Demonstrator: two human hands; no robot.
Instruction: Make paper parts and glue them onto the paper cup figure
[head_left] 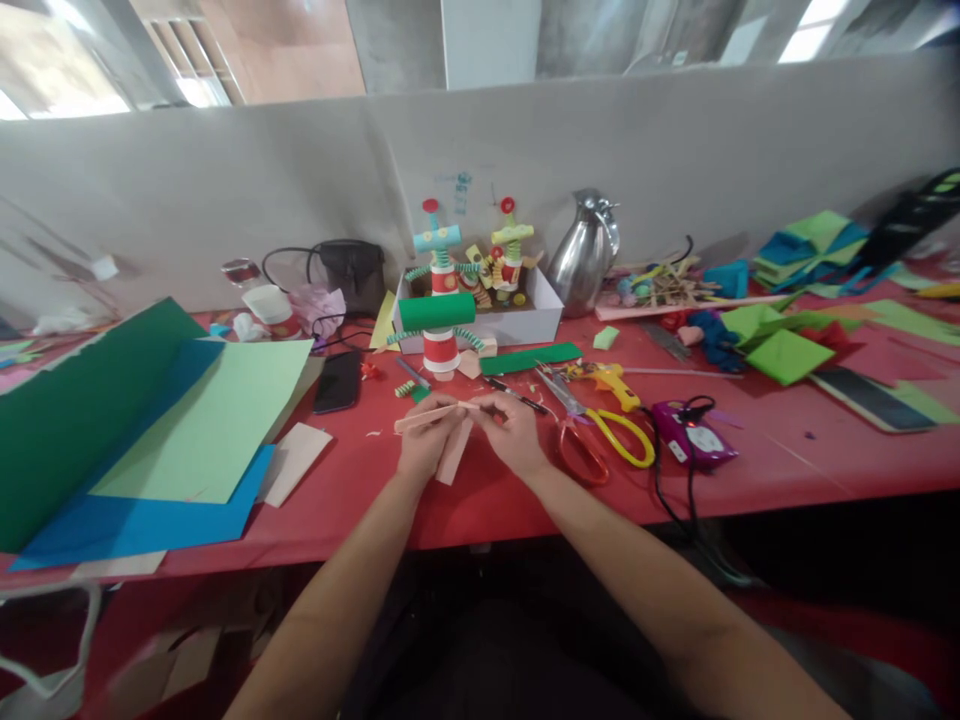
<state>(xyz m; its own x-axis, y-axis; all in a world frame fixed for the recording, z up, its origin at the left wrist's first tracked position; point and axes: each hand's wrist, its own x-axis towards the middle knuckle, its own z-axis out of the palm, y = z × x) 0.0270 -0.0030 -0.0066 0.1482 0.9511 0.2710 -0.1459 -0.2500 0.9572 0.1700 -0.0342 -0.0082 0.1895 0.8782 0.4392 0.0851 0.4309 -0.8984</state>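
Between my hands is a pair of peach paper strips, one pointing left and one hanging down toward the table edge. My left hand is closed on the strips from the left. My right hand pinches their upper end, where the fingertips of both hands nearly meet. Just beyond stands a paper-cup figure with a red and white cup, a green roll on top and folded striped arms. Scissors with red and yellow handles lie right of my right hand, close to a black pen.
A yellow glue gun and a purple power box with black cables lie to the right. Coloured sheets and a phone are on the left. Behind stand a white box holding more figures and a steel jug.
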